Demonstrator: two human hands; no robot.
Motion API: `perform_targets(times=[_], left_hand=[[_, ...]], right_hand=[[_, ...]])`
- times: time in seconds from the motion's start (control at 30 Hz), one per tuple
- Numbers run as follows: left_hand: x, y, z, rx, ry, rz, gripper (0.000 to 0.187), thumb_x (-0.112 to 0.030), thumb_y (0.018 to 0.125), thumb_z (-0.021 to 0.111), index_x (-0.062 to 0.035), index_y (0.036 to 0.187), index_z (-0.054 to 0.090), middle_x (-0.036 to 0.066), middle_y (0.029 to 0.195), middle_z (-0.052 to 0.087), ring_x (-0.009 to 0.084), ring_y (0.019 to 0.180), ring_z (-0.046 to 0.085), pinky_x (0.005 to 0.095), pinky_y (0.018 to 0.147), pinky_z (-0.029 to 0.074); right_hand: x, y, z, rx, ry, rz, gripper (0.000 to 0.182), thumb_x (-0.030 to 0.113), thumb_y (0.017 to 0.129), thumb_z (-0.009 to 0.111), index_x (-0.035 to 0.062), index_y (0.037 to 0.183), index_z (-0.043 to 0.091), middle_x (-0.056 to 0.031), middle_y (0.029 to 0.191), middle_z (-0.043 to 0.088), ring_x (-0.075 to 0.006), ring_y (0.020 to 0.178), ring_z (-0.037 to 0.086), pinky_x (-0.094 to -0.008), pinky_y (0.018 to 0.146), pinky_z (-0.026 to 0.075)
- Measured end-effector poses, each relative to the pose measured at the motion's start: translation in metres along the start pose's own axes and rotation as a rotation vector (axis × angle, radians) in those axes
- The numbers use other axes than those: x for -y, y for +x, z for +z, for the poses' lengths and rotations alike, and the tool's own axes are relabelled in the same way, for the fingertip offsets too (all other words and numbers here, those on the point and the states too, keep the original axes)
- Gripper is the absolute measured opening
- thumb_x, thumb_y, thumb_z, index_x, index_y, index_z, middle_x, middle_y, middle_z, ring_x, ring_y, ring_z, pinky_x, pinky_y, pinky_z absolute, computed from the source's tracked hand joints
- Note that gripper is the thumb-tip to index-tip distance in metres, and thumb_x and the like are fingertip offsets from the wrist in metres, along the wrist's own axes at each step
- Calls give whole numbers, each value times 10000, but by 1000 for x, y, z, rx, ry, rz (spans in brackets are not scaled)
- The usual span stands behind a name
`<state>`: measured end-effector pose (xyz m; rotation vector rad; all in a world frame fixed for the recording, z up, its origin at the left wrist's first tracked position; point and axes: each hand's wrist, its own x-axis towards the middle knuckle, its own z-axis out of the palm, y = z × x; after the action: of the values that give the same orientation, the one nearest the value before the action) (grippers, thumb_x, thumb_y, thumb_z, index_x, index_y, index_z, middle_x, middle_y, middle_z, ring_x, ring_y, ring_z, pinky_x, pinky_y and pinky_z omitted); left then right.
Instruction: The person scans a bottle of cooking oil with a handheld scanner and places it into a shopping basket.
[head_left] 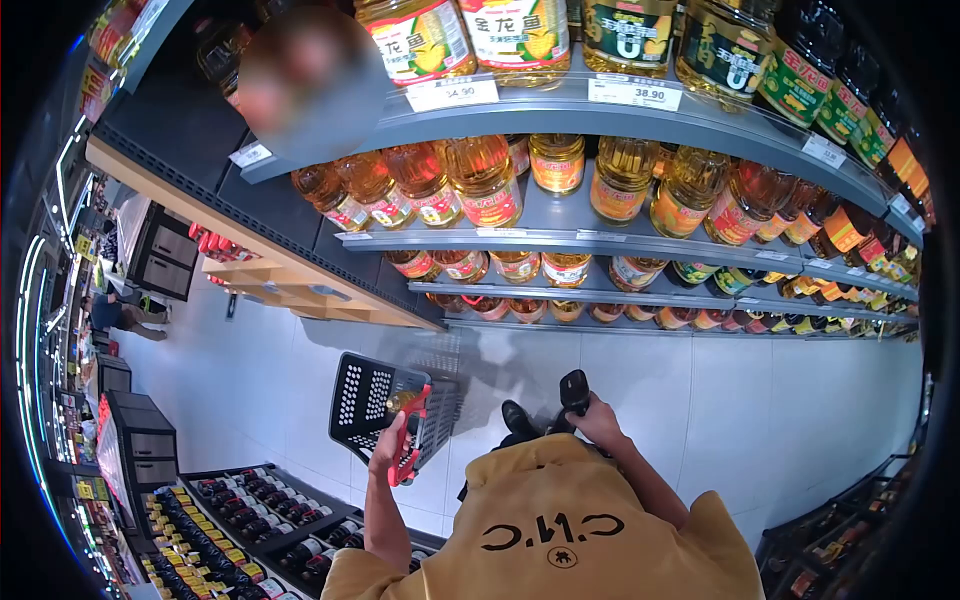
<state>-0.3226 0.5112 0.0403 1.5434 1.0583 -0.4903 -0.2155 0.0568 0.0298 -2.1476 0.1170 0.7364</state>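
On the left, my left hand [389,447] is wrapped round the red handle [405,440] of a dark grey shopping basket [362,395]. The basket's wall is full of holes, and a golden bottle-like item [401,401] shows inside it, close to the handle. In front of my yellow shirt, my right hand [598,420] is closed round a black handheld device [574,389], its dark rounded end pointing up. What kind of device it is, I cannot tell. My black shoes [516,417] show on the floor beside it.
Ahead stand curved grey shelves [545,112] with rows of cooking oil bottles [484,178] and price tags [636,93]. Behind me on the left is a low rack of dark bottles [262,497]. A person [125,315] is far off along the pale tiled floor [250,400].
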Motion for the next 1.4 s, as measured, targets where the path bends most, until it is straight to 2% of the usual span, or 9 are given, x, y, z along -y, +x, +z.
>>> perform_targets(times=[0.2, 0.43, 0.6, 0.83, 0.97, 1.0, 1.1, 1.13, 1.4], left_hand=[[10, 16, -19, 266, -111, -57, 653, -647, 956, 404, -94, 633, 531, 3, 513, 480, 123, 405, 442, 254, 403, 374], [24, 35, -28, 456, -232, -141, 685, -729, 882, 461, -95, 633, 528, 18, 510, 475, 133, 407, 450, 253, 404, 390], [21, 31, -29, 492, -301, -157, 577, -638, 916, 507, -117, 668, 523, -1, 520, 475, 97, 403, 444, 219, 370, 348], [5, 9, -18, 197, -214, -29, 466, -525, 919, 574, -108, 712, 543, -24, 547, 465, 75, 419, 420, 216, 394, 322], [12, 20, -5, -4, -117, 170, 496, -511, 890, 609, -53, 703, 583, 4, 567, 506, 78, 444, 441, 231, 421, 339], [14, 27, 2, -193, 183, 151, 582, -564, 895, 557, 4, 812, 652, 124, 643, 630, 229, 547, 613, 340, 544, 481], [16, 27, 15, -479, 597, 179, 677, -633, 901, 473, 6, 944, 690, 255, 811, 683, 417, 802, 679, 470, 767, 515], [-2, 13, 15, -423, 606, 111, 723, -667, 904, 416, -8, 991, 698, 306, 923, 663, 489, 966, 620, 529, 880, 470], [-6, 9, 17, -502, 637, 177, 689, -645, 918, 430, -10, 894, 697, 267, 782, 665, 461, 821, 651, 521, 769, 494]], right_hand=[[20, -4, 15, -9, -59, 5, 560, 366, 755, 709, -17, 1133, 559, -247, 992, 685, -405, 966, 656, -460, 869, 512], [28, -1, 33, -71, -105, 45, 557, 334, 743, 742, 18, 1172, 578, -222, 1030, 692, -384, 982, 664, -437, 877, 514], [50, -6, 36, -64, -129, 90, 578, 334, 762, 737, 15, 1208, 553, -217, 1041, 691, -383, 999, 658, -440, 883, 511], [54, -6, 42, -71, -177, 43, 518, 327, 796, 713, 2, 1163, 544, -241, 1002, 683, -406, 970, 653, -466, 867, 509], [54, 2, 39, -58, -209, 40, 521, 323, 794, 715, 1, 1167, 543, -233, 990, 689, -401, 959, 659, -460, 857, 515], [55, 3, 39, -50, -220, 50, 525, 324, 794, 716, 0, 1168, 543, -232, 991, 690, -399, 959, 660, -458, 857, 515], [60, 3, 38, -39, -242, 74, 535, 329, 791, 718, -2, 1172, 541, -229, 989, 692, -392, 956, 664, -454, 855, 517], [62, 1, 37, -36, -241, 79, 539, 332, 790, 719, -3, 1173, 540, -229, 986, 693, -391, 953, 666, -453, 853, 518], [37, -2, 45, -19, -322, 156, 569, 352, 783, 727, 11, 1200, 545, -241, 1014, 686, -413, 966, 656, -461, 869, 510]])
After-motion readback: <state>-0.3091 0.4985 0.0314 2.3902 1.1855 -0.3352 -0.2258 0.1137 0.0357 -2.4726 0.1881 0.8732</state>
